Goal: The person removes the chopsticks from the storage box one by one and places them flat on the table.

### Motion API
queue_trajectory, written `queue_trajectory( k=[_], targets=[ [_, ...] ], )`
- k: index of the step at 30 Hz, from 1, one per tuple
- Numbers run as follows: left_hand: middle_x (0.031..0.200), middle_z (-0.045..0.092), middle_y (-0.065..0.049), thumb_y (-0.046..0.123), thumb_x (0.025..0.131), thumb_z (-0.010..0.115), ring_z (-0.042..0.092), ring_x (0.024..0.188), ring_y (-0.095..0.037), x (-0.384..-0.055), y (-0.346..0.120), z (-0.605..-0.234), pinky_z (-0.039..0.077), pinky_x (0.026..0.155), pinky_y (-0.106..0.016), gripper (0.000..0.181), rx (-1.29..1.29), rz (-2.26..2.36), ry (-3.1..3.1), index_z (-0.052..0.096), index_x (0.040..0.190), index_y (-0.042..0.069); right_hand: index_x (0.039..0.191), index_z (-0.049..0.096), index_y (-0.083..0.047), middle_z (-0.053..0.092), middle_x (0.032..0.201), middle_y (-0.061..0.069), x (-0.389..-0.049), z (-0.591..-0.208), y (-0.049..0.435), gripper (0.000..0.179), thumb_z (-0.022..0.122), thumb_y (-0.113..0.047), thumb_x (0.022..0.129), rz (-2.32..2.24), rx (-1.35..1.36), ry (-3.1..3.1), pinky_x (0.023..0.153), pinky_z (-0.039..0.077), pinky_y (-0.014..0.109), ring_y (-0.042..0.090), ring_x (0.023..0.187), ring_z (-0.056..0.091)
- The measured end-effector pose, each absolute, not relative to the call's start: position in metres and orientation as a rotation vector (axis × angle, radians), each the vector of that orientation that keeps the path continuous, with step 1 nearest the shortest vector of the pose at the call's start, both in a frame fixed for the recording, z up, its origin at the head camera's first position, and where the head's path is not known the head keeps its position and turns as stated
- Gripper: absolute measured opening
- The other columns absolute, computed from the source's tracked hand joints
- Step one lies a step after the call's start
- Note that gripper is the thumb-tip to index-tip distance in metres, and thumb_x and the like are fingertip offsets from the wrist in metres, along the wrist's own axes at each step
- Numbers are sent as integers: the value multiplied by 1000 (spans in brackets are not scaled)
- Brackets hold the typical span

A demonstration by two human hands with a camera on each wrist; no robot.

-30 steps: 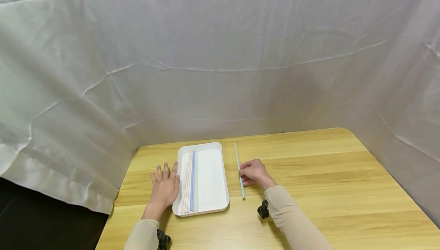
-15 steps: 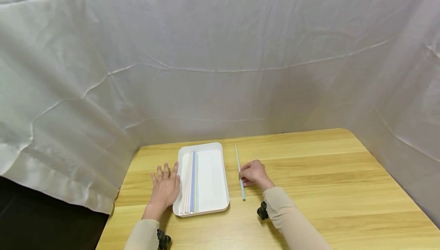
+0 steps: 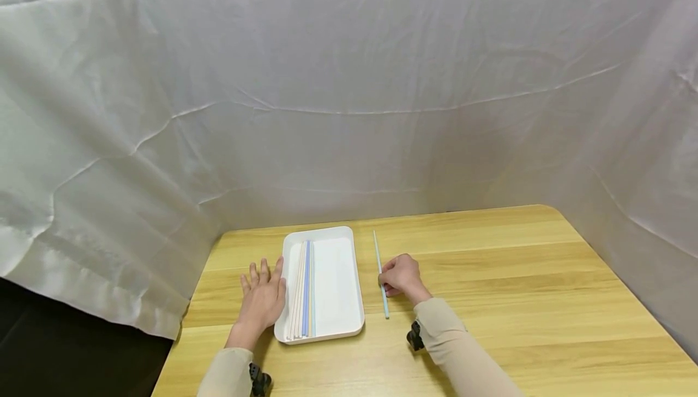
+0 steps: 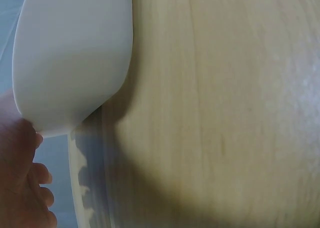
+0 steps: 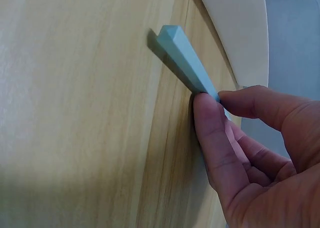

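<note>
- Apparently at the gripping step: pinching a pale teal stick (image 5: 181,57) between thumb and fingertips of the right hand (image 3: 402,276), above or against the table (image 3: 491,263), at three o'clock from the white tray (image 3: 338,294).
- Spreading the left hand (image 3: 262,300) wide, fingers straight and grasping nothing, touching the tray's rim at nine o'clock.
- Would probably call for a steady pinch and a level lift; gripped near midlength, so likely to balance well.
- Pointing narrow end towards twelve, thick end towards six; looks faceted, smooth and matt, with a squared butt. Cannot tell of any contact between thick end and tabletop.
- See also slim sticks (image 3: 306,291) in the tray, near the nine o'clock side: pinkish, blue, yellowish, pale blue, roughly parallel.
- Note shallow, rounded-cornered tray walls, streaked wood grain, and creased, faintly shiny fabric (image 3: 349,142) at twelve.
</note>
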State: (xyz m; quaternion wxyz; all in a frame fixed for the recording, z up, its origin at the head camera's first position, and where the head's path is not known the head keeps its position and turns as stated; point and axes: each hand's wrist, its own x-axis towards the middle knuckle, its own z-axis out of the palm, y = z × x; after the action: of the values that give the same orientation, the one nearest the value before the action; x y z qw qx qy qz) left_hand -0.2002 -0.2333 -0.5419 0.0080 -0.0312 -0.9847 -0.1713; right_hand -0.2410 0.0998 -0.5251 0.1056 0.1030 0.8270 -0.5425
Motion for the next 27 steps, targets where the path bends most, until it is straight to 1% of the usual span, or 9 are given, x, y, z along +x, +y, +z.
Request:
queue_trajectory(
  k=[8, 14, 17, 21, 23, 27],
  targets=[
    [169, 16, -38, 28, 114, 32, 6, 157, -62, -202, -231, -540, 3, 122, -80, 57, -104, -543, -3074, 24, 169, 11, 89, 74, 6, 72, 69, 15, -242, -527, 99, 11, 75, 10, 79, -1578, 305, 2491, 51, 62, 32, 17, 51, 68],
    [170, 15, -37, 28, 114, 33, 5, 157, -61, -201, -233, -539, 2, 122, -80, 58, -89, -537, -3086, 23, 169, 11, 86, 73, 4, 72, 67, 17, -244, -522, 95, 5, 76, 5, 82, -1544, 277, 2520, 51, 61, 31, 18, 49, 68],
    [170, 15, -37, 28, 114, 33, 5, 157, -61, -201, -233, -539, 2, 123, -80, 58, -86, -536, -3086, 23, 169, 11, 90, 75, 3, 74, 71, 18, -246, -514, 91, 6, 75, 0, 85, -1561, 282, 2514, 52, 62, 31, 17, 49, 68],
    [170, 16, -37, 29, 114, 32, 6, 157, -61, -202, -232, -539, 2, 123, -79, 58, -83, -521, -3087, 24, 169, 11, 96, 76, 5, 76, 84, 25, -249, -501, 80, 12, 75, -4, 88, -1700, 284, 2403, 58, 64, 34, 18, 55, 70],
    [169, 18, -37, 29, 114, 32, 8, 157, -62, -202, -231, -540, 4, 123, -80, 58, -90, -513, -3080, 25, 168, 10, 99, 75, 7, 76, 88, 27, -250, -495, 74, 15, 75, -4, 89, -1772, 270, 2347, 60, 65, 36, 18, 56, 71],
    [169, 19, -38, 29, 114, 32, 9, 157, -62, -203, -229, -539, 5, 122, -80, 58, -96, -501, -3080, 25, 168, 10, 105, 75, 8, 76, 89, 24, -251, -487, 61, 19, 75, -5, 91, -1825, 252, 2286, 60, 65, 33, 14, 55, 70]
  ],
)
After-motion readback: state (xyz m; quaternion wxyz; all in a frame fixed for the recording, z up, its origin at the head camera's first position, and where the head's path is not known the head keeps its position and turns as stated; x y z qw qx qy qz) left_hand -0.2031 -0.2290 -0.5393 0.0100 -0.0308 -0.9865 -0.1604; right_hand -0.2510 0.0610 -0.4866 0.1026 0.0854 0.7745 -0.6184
